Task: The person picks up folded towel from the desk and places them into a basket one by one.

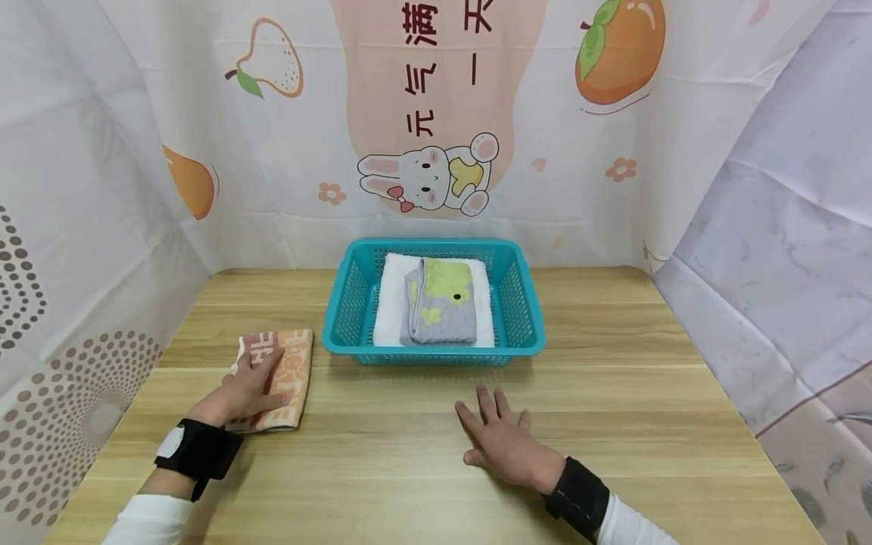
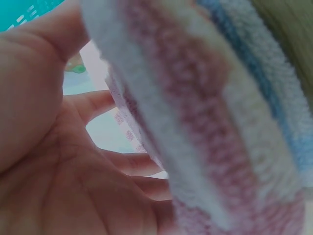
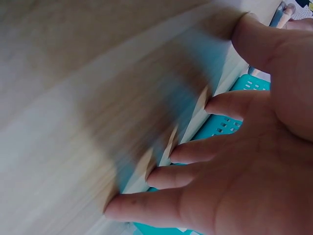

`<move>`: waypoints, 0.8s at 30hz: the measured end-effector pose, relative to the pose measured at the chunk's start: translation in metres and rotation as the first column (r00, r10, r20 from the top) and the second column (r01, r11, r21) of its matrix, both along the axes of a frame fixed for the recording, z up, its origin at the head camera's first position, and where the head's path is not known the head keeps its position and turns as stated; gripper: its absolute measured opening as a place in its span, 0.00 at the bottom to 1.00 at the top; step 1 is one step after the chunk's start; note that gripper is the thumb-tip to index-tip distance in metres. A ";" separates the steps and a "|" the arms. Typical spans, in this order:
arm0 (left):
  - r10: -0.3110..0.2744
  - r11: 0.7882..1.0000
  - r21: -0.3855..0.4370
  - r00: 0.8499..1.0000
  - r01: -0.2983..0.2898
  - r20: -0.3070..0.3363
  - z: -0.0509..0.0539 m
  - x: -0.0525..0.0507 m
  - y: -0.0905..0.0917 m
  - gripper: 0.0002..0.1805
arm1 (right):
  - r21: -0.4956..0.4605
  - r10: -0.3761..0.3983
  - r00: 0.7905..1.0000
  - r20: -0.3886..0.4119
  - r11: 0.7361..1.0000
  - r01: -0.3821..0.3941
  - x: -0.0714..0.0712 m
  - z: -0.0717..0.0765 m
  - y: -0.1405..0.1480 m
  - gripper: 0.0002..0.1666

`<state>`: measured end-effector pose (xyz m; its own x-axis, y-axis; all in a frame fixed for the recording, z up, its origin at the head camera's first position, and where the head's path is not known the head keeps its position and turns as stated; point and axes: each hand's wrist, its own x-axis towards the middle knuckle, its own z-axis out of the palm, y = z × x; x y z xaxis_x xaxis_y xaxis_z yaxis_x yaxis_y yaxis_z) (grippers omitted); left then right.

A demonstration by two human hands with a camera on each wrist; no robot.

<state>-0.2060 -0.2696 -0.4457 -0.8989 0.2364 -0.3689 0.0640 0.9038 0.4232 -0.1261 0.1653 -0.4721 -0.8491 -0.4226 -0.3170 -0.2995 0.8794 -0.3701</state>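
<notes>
A folded orange, pink and white towel (image 1: 297,372) lies on the left of the table. My left hand (image 1: 240,393) rests on it, fingers spread and thumb pointing right. In the left wrist view, the towel's thick folded edge (image 2: 195,112) hides the ends of the fingers, and a blue layer shows beneath it. My right hand (image 1: 506,443) is in front of the basket, right of centre, and holds nothing. Its spread fingers (image 3: 151,208) touch the wooden tabletop with their tips. Inside the teal basket (image 1: 534,310), a folded grey and yellow-green towel (image 1: 450,303) lies on a folded white towel (image 1: 388,303).
The basket stands at the back middle of the wooden table (image 1: 381,469). A printed curtain (image 1: 272,151) hangs behind the table, and more cloth hangs along the left and right sides. Black straps (image 1: 579,496) circle both wrists.
</notes>
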 end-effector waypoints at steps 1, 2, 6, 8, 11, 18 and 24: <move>0.002 1.000 -0.001 1.000 -0.002 0.000 0.000 0.000 0.000 0.53 | 0.002 0.001 1.000 0.000 1.000 -0.001 0.000 0.000 0.000 0.44; 0.003 1.000 0.000 1.000 -0.003 0.003 0.000 0.001 0.000 0.53 | 0.003 0.001 1.000 0.002 1.000 -0.001 0.000 0.000 0.000 0.44; 0.008 1.000 0.007 1.000 -0.008 0.011 -0.001 0.003 0.000 0.53 | 0.002 0.003 1.000 0.004 1.000 -0.003 0.000 0.000 -0.001 0.44; 0.004 1.000 0.007 1.000 -0.004 0.003 0.000 0.004 0.000 0.53 | 0.000 0.003 1.000 0.006 1.000 -0.003 0.001 0.000 -0.001 0.44; -0.005 1.000 0.006 1.000 0.005 -0.014 -0.001 0.005 0.000 0.53 | -0.002 0.002 1.000 0.008 1.000 -0.002 0.001 0.000 -0.001 0.44; 0.022 1.000 0.022 1.000 -0.022 0.002 -0.003 0.010 -0.001 0.53 | -0.001 0.003 1.000 0.006 1.000 -0.003 0.001 -0.001 -0.001 0.45; -0.002 1.000 0.007 1.000 0.002 -0.020 -0.001 0.013 -0.001 0.52 | -0.004 0.008 1.000 0.001 1.000 -0.008 0.000 -0.001 -0.001 0.45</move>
